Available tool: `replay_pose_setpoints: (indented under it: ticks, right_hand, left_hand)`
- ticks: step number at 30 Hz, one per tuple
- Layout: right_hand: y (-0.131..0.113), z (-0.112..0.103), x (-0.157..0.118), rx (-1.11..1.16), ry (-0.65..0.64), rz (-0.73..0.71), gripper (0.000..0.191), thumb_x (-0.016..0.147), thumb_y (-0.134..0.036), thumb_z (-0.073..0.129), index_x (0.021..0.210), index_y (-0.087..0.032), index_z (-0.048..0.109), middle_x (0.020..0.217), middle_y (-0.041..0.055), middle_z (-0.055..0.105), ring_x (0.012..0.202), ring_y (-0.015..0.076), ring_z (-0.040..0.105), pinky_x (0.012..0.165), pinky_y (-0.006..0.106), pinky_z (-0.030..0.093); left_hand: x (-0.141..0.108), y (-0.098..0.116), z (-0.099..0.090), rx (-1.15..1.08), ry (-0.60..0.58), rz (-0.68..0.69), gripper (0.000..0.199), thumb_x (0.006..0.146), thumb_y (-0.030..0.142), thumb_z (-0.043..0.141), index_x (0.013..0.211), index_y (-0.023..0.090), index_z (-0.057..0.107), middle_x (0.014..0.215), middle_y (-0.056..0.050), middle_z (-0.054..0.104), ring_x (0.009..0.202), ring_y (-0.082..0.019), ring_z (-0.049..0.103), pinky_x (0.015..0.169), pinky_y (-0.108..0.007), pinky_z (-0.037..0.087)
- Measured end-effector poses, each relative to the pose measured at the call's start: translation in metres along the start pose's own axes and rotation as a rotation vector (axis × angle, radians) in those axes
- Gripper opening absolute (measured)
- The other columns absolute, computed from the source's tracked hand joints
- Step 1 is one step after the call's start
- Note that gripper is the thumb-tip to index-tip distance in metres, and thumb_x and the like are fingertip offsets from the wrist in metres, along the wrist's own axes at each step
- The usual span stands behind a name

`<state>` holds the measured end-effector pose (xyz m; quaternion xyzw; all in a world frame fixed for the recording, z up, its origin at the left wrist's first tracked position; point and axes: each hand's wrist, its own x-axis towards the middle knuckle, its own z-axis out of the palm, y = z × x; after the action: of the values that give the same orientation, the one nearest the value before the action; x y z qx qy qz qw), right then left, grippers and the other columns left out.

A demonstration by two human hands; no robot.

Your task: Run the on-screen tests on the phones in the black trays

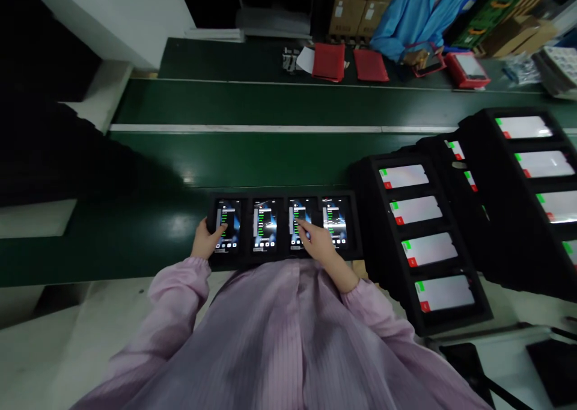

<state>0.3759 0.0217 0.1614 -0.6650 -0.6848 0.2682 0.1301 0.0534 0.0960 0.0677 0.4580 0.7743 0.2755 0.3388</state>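
A black foam tray (247,217) lies at the near edge of the green bench, with several lit phones standing in separate slots. My left hand (206,240) grips the tray's left end, its thumb over the leftmost phone (231,217). The second phone (264,225) has neither hand on it. Over the third phone (296,214), my right hand (317,241) holds nothing, its index finger stretched out to the screen and the other fingers partly hidden. The rightmost phone (334,217) is just beyond that hand, partly covered by it.
Stacked black trays (435,217) of white-screened phones stand to the right, with more trays (518,181) behind them. Across the bench (252,157), a person in blue (406,19) handles a device beside red pouches (328,61) and a red box (466,70).
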Motion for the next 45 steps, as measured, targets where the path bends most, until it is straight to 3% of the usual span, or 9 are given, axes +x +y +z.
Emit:
replay_pose_setpoints:
  ticks: [6, 10, 14, 19, 24, 27, 30, 40, 45]
  right_hand:
    - [0.026, 0.000, -0.017, 0.016, 0.065, 0.105, 0.034, 0.100, -0.030, 0.051, 0.127, -0.026, 0.072, 0.114, 0.0055, 0.079, 0.095, 0.0230, 0.077, 0.080, 0.030, 0.059]
    - [0.045, -0.010, -0.031, 0.056, 0.277, 0.234, 0.041, 0.102, -0.032, 0.043, 0.128, -0.021, 0.072, 0.092, 0.0078, 0.081, 0.067, 0.0185, 0.073, 0.066, 0.026, 0.053]
    - [0.065, -0.018, -0.044, 0.002, 0.389, 0.390, 0.042, 0.100, -0.035, 0.044, 0.117, -0.016, 0.077, 0.077, 0.0104, 0.077, 0.058, 0.0185, 0.066, 0.057, 0.025, 0.044]
    - [0.063, -0.015, -0.044, 0.067, 0.433, 0.314, 0.044, 0.101, -0.038, 0.042, 0.118, -0.017, 0.076, 0.079, 0.0086, 0.077, 0.055, 0.0147, 0.061, 0.057, 0.024, 0.044]
    - [0.035, -0.003, -0.030, 0.163, 0.287, 0.156, 0.039, 0.101, -0.034, 0.045, 0.123, -0.020, 0.074, 0.091, 0.0066, 0.080, 0.059, 0.0146, 0.066, 0.065, 0.024, 0.053]
    - [0.019, 0.006, -0.023, 0.189, 0.173, 0.064, 0.037, 0.100, -0.031, 0.047, 0.125, -0.022, 0.073, 0.107, 0.0068, 0.080, 0.080, 0.0197, 0.075, 0.077, 0.028, 0.058]
    - [0.010, 0.012, -0.019, 0.178, 0.095, -0.011, 0.035, 0.100, -0.029, 0.048, 0.126, -0.024, 0.072, 0.120, 0.0053, 0.077, 0.101, 0.0219, 0.075, 0.088, 0.031, 0.059]
    - [-0.008, 0.017, -0.005, 0.115, -0.072, -0.036, 0.037, 0.102, -0.029, 0.049, 0.134, -0.023, 0.066, 0.126, 0.0057, 0.074, 0.101, 0.0200, 0.076, 0.091, 0.030, 0.059]
    - [-0.018, 0.015, 0.007, 0.088, -0.101, -0.079, 0.028, 0.102, -0.027, 0.051, 0.118, -0.022, 0.073, 0.132, 0.0055, 0.071, 0.107, 0.0202, 0.075, 0.091, 0.030, 0.059]
  left_hand:
    - [-0.007, 0.005, -0.003, -0.056, -0.016, -0.041, 0.047, 0.075, 0.046, 0.065, 0.115, 0.021, 0.062, 0.115, -0.010, 0.069, 0.117, -0.031, 0.062, 0.106, -0.045, 0.048]
    - [-0.010, 0.006, -0.002, -0.103, -0.005, -0.058, 0.044, 0.074, 0.045, 0.067, 0.111, 0.022, 0.064, 0.114, -0.009, 0.070, 0.115, -0.031, 0.063, 0.106, -0.045, 0.048]
    - [-0.011, 0.005, -0.002, -0.158, 0.013, -0.078, 0.045, 0.073, 0.046, 0.069, 0.112, 0.023, 0.065, 0.114, -0.010, 0.070, 0.117, -0.032, 0.062, 0.108, -0.046, 0.047]
    - [-0.014, 0.003, -0.004, -0.262, 0.007, -0.073, 0.044, 0.079, 0.042, 0.058, 0.119, 0.025, 0.064, 0.121, -0.007, 0.069, 0.118, -0.027, 0.062, 0.108, -0.040, 0.046]
    - [-0.016, 0.001, -0.004, -0.339, 0.010, -0.076, 0.046, 0.078, 0.038, 0.054, 0.121, 0.025, 0.064, 0.124, -0.007, 0.069, 0.119, -0.026, 0.062, 0.107, -0.039, 0.047]
    - [-0.014, -0.001, -0.004, -0.356, 0.007, -0.075, 0.047, 0.076, 0.037, 0.056, 0.121, 0.024, 0.065, 0.122, -0.007, 0.069, 0.117, -0.026, 0.063, 0.105, -0.040, 0.048]
    - [-0.012, -0.003, -0.002, -0.358, 0.000, -0.081, 0.047, 0.076, 0.038, 0.059, 0.120, 0.024, 0.065, 0.119, -0.008, 0.070, 0.116, -0.026, 0.064, 0.102, -0.038, 0.050]
    - [-0.003, 0.006, -0.001, -0.316, -0.009, -0.142, 0.039, 0.074, 0.042, 0.066, 0.108, 0.024, 0.061, 0.107, -0.007, 0.069, 0.103, -0.024, 0.067, 0.095, -0.039, 0.053]
    - [0.006, 0.012, 0.003, -0.286, 0.024, -0.172, 0.039, 0.071, 0.046, 0.069, 0.100, 0.022, 0.059, 0.102, -0.007, 0.068, 0.102, -0.026, 0.066, 0.096, -0.041, 0.052]
